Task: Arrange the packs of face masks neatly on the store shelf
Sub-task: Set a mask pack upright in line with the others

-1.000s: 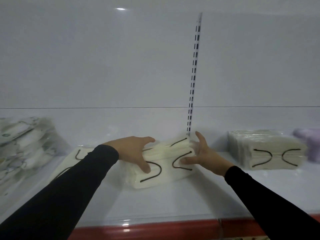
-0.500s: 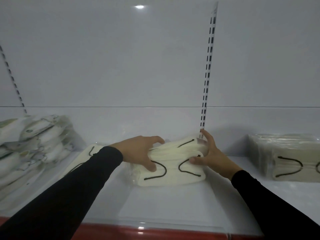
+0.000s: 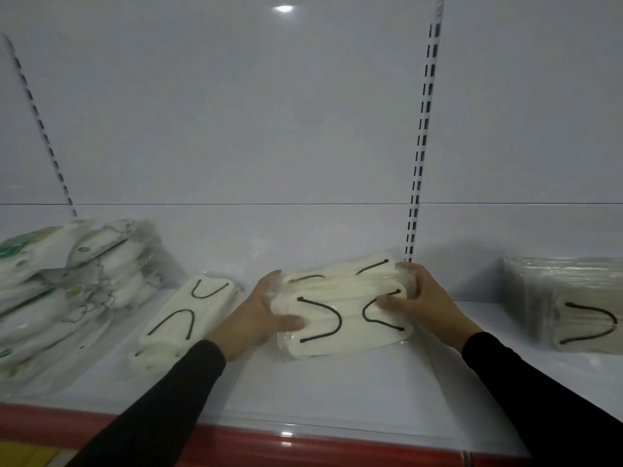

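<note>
STATE: left hand point(image 3: 259, 315) and right hand point(image 3: 421, 299) grip cream plastic-wrapped stack of black-looped face masks point(image 3: 340, 311), mid white store shelf point(image 3: 337, 392) | RISK: slick wrap, loose packs may fan or slide, seemingly already skewed | NEIGHBOUR: flat cream pack point(image 3: 183, 315) just left.

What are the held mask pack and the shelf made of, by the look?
Mask pack: cream, soft fabric-like masks with thin black ear loops inside a clear plastic wrap; the wrap glints and crinkles at the edges. Shelf: smooth white surface, probably painted metal or laminate, with a glossy reflection near its front; the material stays uncertain.
</note>
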Demonstrator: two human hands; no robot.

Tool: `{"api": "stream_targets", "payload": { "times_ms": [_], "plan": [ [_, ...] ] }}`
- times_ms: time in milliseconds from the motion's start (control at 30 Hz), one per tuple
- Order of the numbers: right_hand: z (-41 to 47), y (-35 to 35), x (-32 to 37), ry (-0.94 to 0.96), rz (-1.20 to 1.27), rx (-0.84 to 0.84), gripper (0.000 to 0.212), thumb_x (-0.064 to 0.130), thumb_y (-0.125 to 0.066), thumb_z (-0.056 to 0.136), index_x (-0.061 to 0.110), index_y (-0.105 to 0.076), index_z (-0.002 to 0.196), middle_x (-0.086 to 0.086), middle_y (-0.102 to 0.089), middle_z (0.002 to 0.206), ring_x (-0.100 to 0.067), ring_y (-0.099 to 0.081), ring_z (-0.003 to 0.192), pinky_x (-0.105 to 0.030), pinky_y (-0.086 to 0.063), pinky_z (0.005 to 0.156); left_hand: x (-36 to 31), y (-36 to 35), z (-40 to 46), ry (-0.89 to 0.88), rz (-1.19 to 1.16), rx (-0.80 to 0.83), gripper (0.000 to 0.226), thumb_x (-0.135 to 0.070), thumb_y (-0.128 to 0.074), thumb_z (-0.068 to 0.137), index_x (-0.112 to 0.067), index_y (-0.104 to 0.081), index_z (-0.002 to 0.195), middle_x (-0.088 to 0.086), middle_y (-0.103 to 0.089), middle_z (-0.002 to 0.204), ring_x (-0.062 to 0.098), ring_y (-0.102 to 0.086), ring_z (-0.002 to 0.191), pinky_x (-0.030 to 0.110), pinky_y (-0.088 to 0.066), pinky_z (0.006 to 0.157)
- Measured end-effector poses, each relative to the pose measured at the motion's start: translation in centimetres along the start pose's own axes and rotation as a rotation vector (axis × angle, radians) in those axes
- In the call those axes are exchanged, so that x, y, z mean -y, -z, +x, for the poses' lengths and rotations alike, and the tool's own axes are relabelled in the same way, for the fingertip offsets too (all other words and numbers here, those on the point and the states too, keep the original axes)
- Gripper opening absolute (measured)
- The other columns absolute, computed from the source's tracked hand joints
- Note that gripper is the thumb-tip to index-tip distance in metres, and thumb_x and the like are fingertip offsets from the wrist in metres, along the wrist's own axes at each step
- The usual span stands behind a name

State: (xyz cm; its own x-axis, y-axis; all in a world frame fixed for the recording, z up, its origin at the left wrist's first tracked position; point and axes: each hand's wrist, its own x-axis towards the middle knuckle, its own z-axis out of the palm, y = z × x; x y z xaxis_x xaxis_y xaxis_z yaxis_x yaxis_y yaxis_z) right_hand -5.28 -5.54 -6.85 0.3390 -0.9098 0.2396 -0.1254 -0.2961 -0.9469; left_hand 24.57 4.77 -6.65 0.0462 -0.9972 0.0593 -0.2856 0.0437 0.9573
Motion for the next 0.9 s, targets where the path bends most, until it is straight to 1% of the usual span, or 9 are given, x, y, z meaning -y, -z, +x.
{"api": "stream_targets", "payload": {
  "times_ms": [100, 200, 300, 433, 533, 633, 733, 800, 900],
  "plan": [
    [-0.1, -0.2, 0.1, -0.001, -0.017, -0.025, 0.064, 0.029, -0.088, 0.065, 0.029, -0.052, 0.118, 0.008, -0.069, 0.110, 0.001, -0.069, 0.089, -0.016, -0.052, 0.069, 0.6, -0.8, 0.9, -0.084, 0.139, -0.072, 0.103, -0.041, -0.092, 0.051, -0.032, -0.040, 0.140, -0.009, -0.055, 0.135, 0.009, -0.054, 0.124, 0.043, -0.045, 0.106],
    [-0.3, 0.2, 0.9, 0.054, -0.004, -0.073, 0.064, 0.033, -0.088, 0.059, 0.033, -0.054, 0.114, 0.008, -0.069, 0.111, -0.001, -0.068, 0.095, -0.021, -0.052, 0.077, -0.4, -1.4, 1.6, -0.170, 0.115, -0.124, 0.085, -0.035, -0.088, 0.056, -0.031, -0.049, 0.132, -0.009, -0.059, 0.130, 0.010, -0.057, 0.120, 0.044, -0.048, 0.102],
    [-0.2, 1.9, 1.2, 0.091, -0.014, -0.087, 0.078, 0.041, -0.094, 0.051, 0.038, -0.053, 0.118, 0.009, -0.067, 0.117, -0.006, -0.066, 0.106, -0.030, -0.052, 0.089, -1.1, -1.8, 2.2, -0.223, 0.078, -0.093, 0.086, -0.033, -0.088, 0.057, -0.031, -0.046, 0.131, -0.008, -0.056, 0.131, 0.008, -0.055, 0.121, 0.030, -0.049, 0.097],
    [-0.9, 3.5, -0.3, 0.008, -0.097, -0.011, 0.112, 0.055, -0.095, 0.037, 0.041, -0.039, 0.133, 0.005, -0.062, 0.123, -0.008, -0.066, 0.106, -0.034, -0.053, 0.095, -0.5, -2.7, 2.0, -0.093, 0.095, 0.008, 0.097, -0.018, -0.090, 0.068, -0.038, -0.030, 0.141, -0.007, -0.051, 0.097, 0.007, -0.051, 0.077, 0.011, -0.044, 0.061],
    [-0.9, 4.0, -0.9, -0.029, -0.081, 0.025, 0.120, 0.045, -0.097, 0.039, 0.044, -0.028, 0.137, 0.000, -0.059, 0.126, -0.011, -0.065, 0.109, -0.035, -0.052, 0.097, 0.0, -2.7, 2.2, -0.118, 0.159, 0.006, 0.093, -0.018, -0.089, 0.069, -0.039, -0.029, 0.138, -0.008, -0.048, 0.098, 0.002, -0.047, 0.078, 0.009, -0.043, 0.063],
    [-1.0, 4.3, -1.1, -0.083, -0.058, 0.063, 0.115, 0.031, -0.095, 0.051, 0.041, -0.022, 0.140, 0.003, -0.059, 0.125, -0.002, -0.066, 0.104, -0.024, -0.054, 0.089, 0.0, -3.1, 2.4, -0.150, 0.180, -0.025, 0.082, -0.012, -0.088, 0.070, -0.039, -0.036, 0.128, -0.009, -0.047, 0.098, -0.003, -0.050, 0.068, 0.009, -0.042, 0.058],
    [-1.4, 4.2, -1.2, -0.091, -0.085, 0.083, 0.095, 0.021, -0.091, 0.060, 0.030, -0.033, 0.135, 0.007, -0.062, 0.120, 0.007, -0.065, 0.096, -0.013, -0.052, 0.076, 0.0, -3.7, 2.7, -0.154, 0.160, -0.094, 0.070, -0.016, -0.087, 0.065, -0.044, -0.044, 0.114, -0.007, -0.054, 0.097, 0.009, -0.056, 0.073, 0.025, -0.052, 0.060],
    [-1.1, 4.3, -1.7, -0.072, -0.078, 0.069, 0.087, 0.028, -0.094, 0.056, 0.026, -0.046, 0.128, 0.002, -0.067, 0.120, -0.004, -0.067, 0.104, -0.019, -0.054, 0.079, 0.2, -3.8, 3.0, -0.168, 0.139, -0.121, 0.066, -0.026, -0.084, 0.060, -0.043, -0.045, 0.111, -0.002, -0.058, 0.099, 0.013, -0.059, 0.078, 0.030, -0.055, 0.065],
    [-0.7, 4.3, -1.6, -0.011, -0.024, 0.006, 0.079, 0.035, -0.094, 0.056, 0.021, -0.057, 0.124, -0.002, -0.070, 0.118, -0.018, -0.067, 0.109, -0.033, -0.056, 0.088, -0.1, -4.0, 3.2, -0.235, 0.136, -0.124, 0.063, -0.032, -0.079, 0.062, -0.039, -0.047, 0.115, -0.007, -0.058, 0.111, 0.006, -0.057, 0.095, 0.016, -0.047, 0.075]
  ]
}}
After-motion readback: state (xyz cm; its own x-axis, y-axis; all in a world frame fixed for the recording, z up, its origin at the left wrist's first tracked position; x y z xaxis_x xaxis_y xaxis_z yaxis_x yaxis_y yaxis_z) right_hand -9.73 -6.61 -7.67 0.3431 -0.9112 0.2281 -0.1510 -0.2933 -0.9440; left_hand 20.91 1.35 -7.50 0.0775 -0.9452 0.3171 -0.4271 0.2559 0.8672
